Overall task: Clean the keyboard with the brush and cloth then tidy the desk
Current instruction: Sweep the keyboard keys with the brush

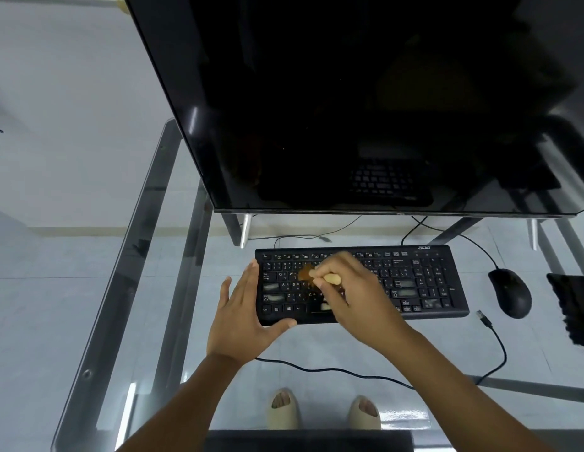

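Both forearms are bare to the bottom of the frame, with no sleeve, watch or ring showing on the left hand or the right hand. Through the glass tabletop, two feet wear pale beige open-toed slides, toes visible.

The right hand covers the middle keys of the flat black keyboard, and the brown bristles of the small pale-handled brush it grips are smeared by motion blur, as are its fingers. The dark ridged cloth-like thing is cut off by the right edge, too dark to identify surely. The large glossy black monitor runs past the top and right edges and hides the desk behind it.
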